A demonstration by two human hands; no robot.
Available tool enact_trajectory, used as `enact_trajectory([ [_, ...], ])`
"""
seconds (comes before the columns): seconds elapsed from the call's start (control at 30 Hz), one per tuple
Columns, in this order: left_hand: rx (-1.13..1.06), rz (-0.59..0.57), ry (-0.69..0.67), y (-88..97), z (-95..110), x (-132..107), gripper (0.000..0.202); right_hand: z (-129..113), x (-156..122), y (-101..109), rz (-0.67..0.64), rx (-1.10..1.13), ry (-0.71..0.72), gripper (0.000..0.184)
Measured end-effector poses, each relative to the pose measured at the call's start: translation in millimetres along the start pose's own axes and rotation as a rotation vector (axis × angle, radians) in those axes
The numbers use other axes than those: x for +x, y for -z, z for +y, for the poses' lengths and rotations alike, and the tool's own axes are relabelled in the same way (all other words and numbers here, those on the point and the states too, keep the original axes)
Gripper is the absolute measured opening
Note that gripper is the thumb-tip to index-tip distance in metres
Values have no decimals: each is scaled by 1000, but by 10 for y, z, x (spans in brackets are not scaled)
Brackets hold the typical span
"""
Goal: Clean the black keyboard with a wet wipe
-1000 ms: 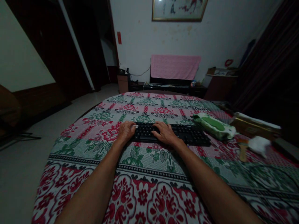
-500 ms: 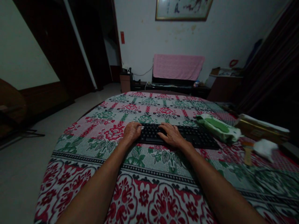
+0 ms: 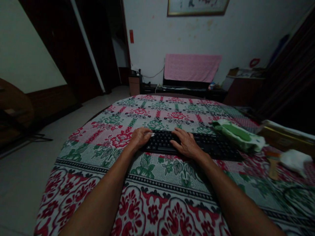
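A black keyboard point(image 3: 211, 146) lies across a round table under a red and green flowered cloth point(image 3: 147, 209). My left hand point(image 3: 139, 137) is curled at the keyboard's left end, and a small white stick point(image 3: 152, 134) pokes out of its fingers over the keys. What the stick is stays too small to name. My right hand point(image 3: 185, 144) rests flat on the middle keys with its fingers spread and holds nothing.
A green and white pack point(image 3: 237, 135) lies just right of the keyboard. Farther right are a yellowish box point(image 3: 285, 139), a white crumpled thing point(image 3: 295, 160) and a small brush point(image 3: 272, 164). A pink cloth point(image 3: 192, 67) covers something against the far wall. Bare floor lies at left.
The view has drifted, so everything sits a little farther right. The white tip in my left hand has crept slightly rightward over the keys. My right hand stays on the keyboard.
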State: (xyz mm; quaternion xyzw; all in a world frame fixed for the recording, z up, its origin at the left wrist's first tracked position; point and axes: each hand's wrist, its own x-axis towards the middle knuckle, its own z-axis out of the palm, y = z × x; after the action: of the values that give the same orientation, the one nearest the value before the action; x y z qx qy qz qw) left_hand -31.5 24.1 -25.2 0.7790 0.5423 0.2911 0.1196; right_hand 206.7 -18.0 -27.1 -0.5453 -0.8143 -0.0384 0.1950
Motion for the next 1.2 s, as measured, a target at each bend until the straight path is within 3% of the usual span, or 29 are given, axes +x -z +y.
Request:
enact_trajectory([
  [0.2,180,-98,-103,19,45,-4,22,-51,0,-25,-7,7,42,41],
  [0.37,270,-19,-11,-23,69,-2,24,-51,-7,-28,10,18,42,39],
  [0.67,311,-134,-67,80,105,0,24,-56,-8,-25,19,20,50,39],
  [0.8,341,-74,-25,38,103,1,25,-57,-6,-24,19,15,54,40],
  [0.93,236,-47,42,85,23,13,25,-49,-4,-36,28,16,54,39],
  [1.07,168,-110,10,137,9,13,23,-39,-6,-50,34,17,56,39],
  [1.2,269,-147,8,89,78,23,24,-43,-7,-51,39,15,51,39],
])
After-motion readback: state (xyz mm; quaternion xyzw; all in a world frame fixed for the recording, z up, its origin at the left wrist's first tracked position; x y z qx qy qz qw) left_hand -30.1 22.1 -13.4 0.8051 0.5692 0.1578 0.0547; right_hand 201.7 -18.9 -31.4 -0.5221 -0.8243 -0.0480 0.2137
